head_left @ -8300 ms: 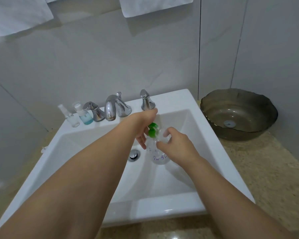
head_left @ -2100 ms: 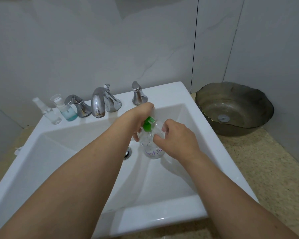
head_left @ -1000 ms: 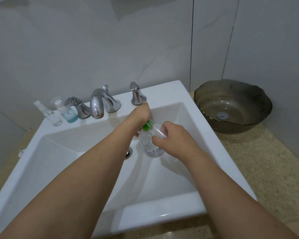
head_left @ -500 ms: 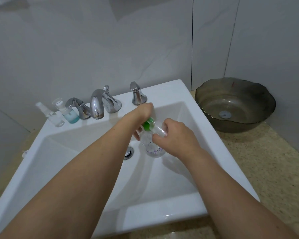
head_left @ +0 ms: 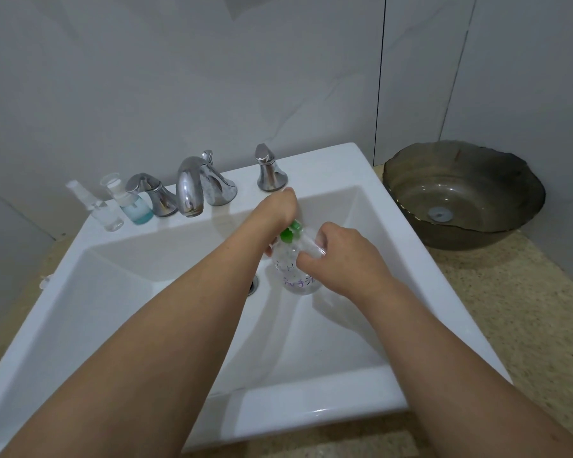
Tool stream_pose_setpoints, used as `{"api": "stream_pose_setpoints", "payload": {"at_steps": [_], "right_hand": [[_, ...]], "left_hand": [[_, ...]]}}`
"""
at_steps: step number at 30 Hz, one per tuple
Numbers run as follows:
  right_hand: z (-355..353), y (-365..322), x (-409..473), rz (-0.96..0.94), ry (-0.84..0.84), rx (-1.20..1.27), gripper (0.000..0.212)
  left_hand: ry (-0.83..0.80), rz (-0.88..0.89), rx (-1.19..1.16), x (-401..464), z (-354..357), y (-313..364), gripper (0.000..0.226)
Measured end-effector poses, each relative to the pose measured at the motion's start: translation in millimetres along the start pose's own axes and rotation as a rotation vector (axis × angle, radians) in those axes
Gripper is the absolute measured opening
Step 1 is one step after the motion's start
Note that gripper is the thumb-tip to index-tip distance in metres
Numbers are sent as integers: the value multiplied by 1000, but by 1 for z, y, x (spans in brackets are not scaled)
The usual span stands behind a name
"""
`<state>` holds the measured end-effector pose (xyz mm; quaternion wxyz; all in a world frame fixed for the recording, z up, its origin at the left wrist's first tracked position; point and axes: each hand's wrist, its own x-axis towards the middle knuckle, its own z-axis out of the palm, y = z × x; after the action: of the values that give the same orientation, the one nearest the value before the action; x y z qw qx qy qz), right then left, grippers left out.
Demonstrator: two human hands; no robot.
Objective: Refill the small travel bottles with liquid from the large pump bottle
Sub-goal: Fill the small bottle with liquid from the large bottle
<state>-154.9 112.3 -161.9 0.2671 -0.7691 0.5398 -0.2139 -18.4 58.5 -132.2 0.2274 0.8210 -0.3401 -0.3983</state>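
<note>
A large clear pump bottle (head_left: 296,279) with purple print and a green pump head (head_left: 290,232) stands in the white sink basin (head_left: 186,325). My left hand (head_left: 275,209) reaches over it and grips the pump head from above. My right hand (head_left: 343,257) holds a small clear travel bottle (head_left: 311,246), tilted with its mouth against the green nozzle. Two more small travel bottles stand on the sink's back ledge at the left: a clear one (head_left: 108,214) and one with blue liquid (head_left: 136,209).
A chrome faucet (head_left: 192,186) with two handles (head_left: 153,193) (head_left: 268,173) lines the back ledge. The drain (head_left: 253,285) lies just left of the pump bottle. A dark glass bowl (head_left: 463,193) sits on the speckled counter (head_left: 526,309) at the right.
Both hands stay at the pump bottle in the basin. My left hand has shifted slightly on the green pump head, and the small bottle remains at the nozzle.
</note>
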Motion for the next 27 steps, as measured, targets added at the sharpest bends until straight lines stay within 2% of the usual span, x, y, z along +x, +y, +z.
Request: {"api": "stream_pose_setpoints", "payload": {"at_steps": [4, 6, 10, 14, 21, 27], "right_hand": [[0, 0, 1, -5, 7, -9, 33], [0, 0, 1, -12, 12, -6, 33], [-2, 0, 1, -17, 57, 23, 32], [-1, -1, 2, -16, 79, 32, 31], [-1, -1, 3, -14, 64, 23, 32], [0, 1, 1, 8, 22, 2, 33]], "left_hand": [[-15, 9, 8, 6, 0, -2, 33], [-9, -7, -9, 4, -1, -2, 37], [-69, -75, -25, -6, -8, 4, 87], [-154, -132, -114, -13, -16, 9, 102], [-129, -129, -31, -5, -11, 7, 96], [20, -40, 21, 2, 0, 5, 75]]}}
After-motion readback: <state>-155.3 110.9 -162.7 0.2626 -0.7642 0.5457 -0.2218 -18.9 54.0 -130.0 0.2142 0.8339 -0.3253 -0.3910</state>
